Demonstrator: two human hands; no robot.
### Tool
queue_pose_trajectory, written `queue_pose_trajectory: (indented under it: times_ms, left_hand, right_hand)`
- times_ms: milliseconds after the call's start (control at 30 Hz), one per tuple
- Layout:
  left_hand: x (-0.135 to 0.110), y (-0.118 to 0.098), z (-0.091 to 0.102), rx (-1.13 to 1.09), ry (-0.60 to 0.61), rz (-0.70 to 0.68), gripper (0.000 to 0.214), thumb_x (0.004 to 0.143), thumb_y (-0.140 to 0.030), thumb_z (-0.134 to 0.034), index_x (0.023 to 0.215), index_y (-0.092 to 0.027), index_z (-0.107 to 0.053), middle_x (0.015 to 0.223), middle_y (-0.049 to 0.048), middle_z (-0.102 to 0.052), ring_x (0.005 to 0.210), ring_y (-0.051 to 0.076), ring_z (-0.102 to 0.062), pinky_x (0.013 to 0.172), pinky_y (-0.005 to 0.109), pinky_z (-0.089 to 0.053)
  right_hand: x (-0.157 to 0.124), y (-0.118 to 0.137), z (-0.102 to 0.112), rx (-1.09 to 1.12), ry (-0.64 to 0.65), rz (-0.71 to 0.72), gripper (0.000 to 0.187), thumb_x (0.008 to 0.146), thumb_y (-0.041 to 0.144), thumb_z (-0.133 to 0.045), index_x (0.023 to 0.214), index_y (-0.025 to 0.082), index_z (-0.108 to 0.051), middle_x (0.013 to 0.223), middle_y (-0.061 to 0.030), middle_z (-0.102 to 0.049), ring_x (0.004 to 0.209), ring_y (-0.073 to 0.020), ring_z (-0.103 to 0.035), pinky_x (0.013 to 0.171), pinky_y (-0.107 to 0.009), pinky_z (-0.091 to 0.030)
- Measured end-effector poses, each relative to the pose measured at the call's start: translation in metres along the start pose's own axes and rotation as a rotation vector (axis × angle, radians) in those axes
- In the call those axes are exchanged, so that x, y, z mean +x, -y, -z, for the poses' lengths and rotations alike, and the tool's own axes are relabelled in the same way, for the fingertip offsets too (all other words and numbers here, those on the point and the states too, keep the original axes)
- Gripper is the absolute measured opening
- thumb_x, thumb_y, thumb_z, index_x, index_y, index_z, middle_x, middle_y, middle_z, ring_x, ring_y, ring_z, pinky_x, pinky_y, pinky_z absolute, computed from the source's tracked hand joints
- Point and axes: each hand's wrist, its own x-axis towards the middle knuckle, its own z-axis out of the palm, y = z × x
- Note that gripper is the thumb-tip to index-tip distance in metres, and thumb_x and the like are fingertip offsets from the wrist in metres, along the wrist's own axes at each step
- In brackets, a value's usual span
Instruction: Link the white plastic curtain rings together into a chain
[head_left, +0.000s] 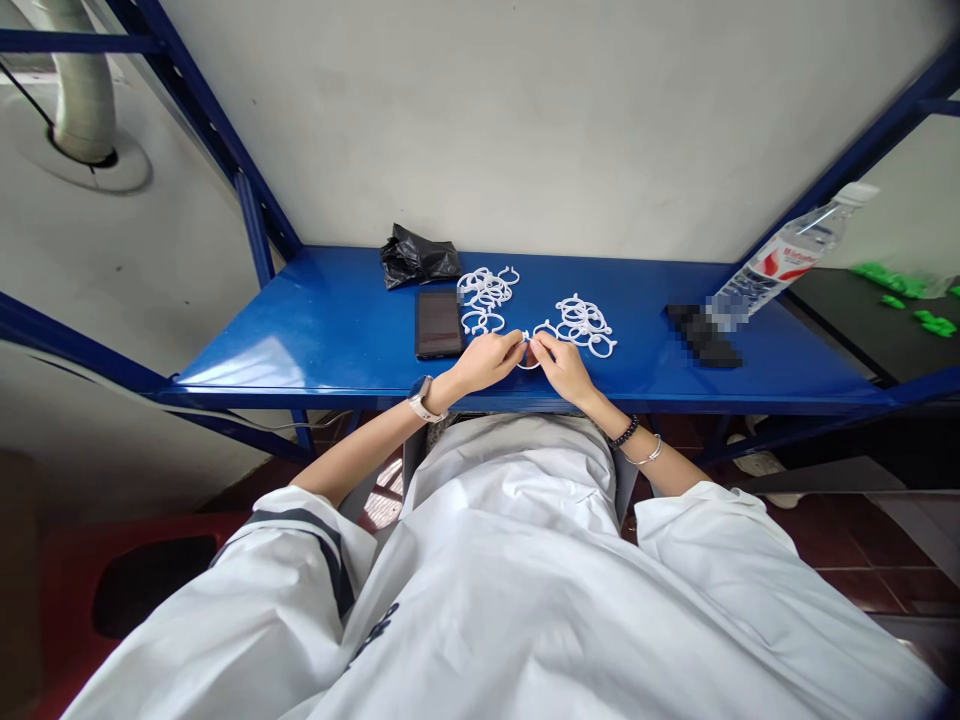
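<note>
Between my two hands is a white plastic ring (529,365), its top pinched by the fingers near the table's front edge. My left hand (487,360) is closed on the ring's left side, fingertips pressed together. From the right, my right hand (562,366) grips the same ring with thumb and forefinger. The fingers partly hide its small clasp. Just beyond my right hand lies a loose pile of similar white rings (583,320). Another heap of white rings (486,290) sits beyond my left hand, some of them overlapping.
A dark phone-like device (439,325) lies left of my hands, with a crumpled black plastic bag (418,257) behind it. On the right stand a clear bottle (787,260) and a blurred black item (703,337). Blue frame posts (255,225) flank the blue table (345,320).
</note>
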Motion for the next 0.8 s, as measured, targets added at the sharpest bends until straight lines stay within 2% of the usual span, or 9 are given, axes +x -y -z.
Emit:
queue_pose_trajectory:
  times_ms: [200,467,800]
  left_hand:
    - [-0.0006,-0.0006,0.0004,-0.002,0.012,-0.004,0.025,0.099,-0.028,-0.035,0.079,-0.019,-0.048,0.058,0.0009,-0.051,0.049,0.014,-0.043,0.053,0.029,-0.023]
    - [-0.0014,-0.0009,0.0006,0.011,0.017,-0.007,0.027,0.100,-0.029,-0.033,0.081,-0.019,-0.049,0.060,0.0017,-0.053,0.050,0.015,-0.046,0.054,0.029,-0.023]
    - [-0.0023,0.0006,-0.0023,0.098,0.039,0.003,0.024,0.098,-0.026,-0.034,0.082,-0.019,-0.051,0.062,0.0035,-0.055,0.051,0.017,-0.046,0.054,0.030,-0.022]
  right_hand:
    - [-0.0001,-0.0019,-0.0005,0.042,0.031,-0.027,0.044,0.098,0.057,-0.036,0.073,0.023,-0.049,0.064,0.0005,-0.063,0.063,-0.0179,-0.063,0.065,-0.030,-0.045]
    - [-0.0016,-0.0015,-0.0004,-0.061,0.026,-0.015,0.045,0.099,0.056,-0.034,0.071,0.024,-0.048,0.060,0.0003,-0.062,0.059,-0.0179,-0.062,0.063,-0.030,-0.043]
    - [-0.0059,-0.0082,-0.0094,-0.445,-0.016,0.115,0.041,0.103,0.042,-0.025,0.078,0.023,-0.051,0.068,-0.0069,-0.061,0.065,-0.0222,-0.054,0.062,-0.033,-0.034]
